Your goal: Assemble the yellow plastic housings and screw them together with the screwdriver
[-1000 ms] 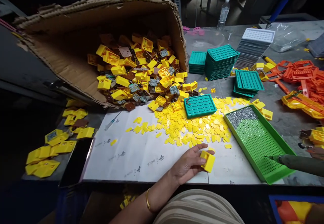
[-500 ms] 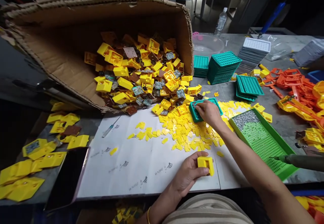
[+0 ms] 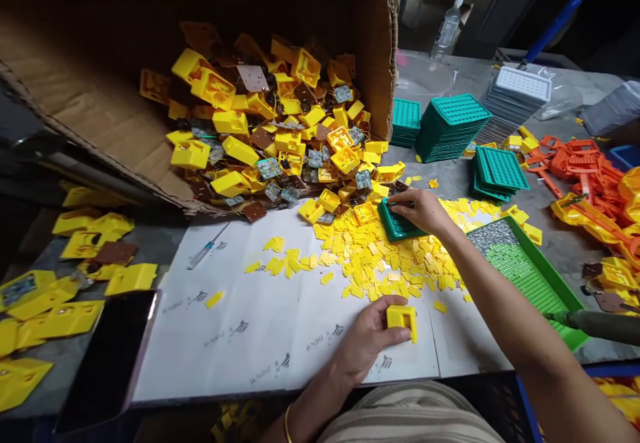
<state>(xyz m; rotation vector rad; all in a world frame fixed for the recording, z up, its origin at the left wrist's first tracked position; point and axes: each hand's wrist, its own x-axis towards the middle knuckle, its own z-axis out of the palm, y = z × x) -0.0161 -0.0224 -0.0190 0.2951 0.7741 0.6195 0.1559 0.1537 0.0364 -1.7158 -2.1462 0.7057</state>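
My left hand [image 3: 367, 336] is closed on a small yellow plastic housing [image 3: 401, 321], held above the white sheet with a recess facing up. Farther off, my right hand [image 3: 423, 209] reaches into a small teal tray [image 3: 400, 225]. Its fingertips are pinched together low at the tray's left end, and what they hold, if anything, is hidden. Around that tray spreads a heap of small flat yellow plastic pieces [image 3: 373, 263].
A cardboard box [image 3: 385, 49] on its side spills yellow housings [image 3: 230, 123]. Stacked teal trays [image 3: 455, 129] stand behind. At right are a green perforated tray [image 3: 540, 283], a screwdriver tip [image 3: 590, 323] and orange parts [image 3: 575, 159]. A phone [image 3: 110, 349] and a small screwdriver [image 3: 205, 249] lie left.
The camera view has shifted slightly down and closer. My right hand stays at the teal tray, its fingertips still low inside. My left hand keeps its hold on the yellow housing.
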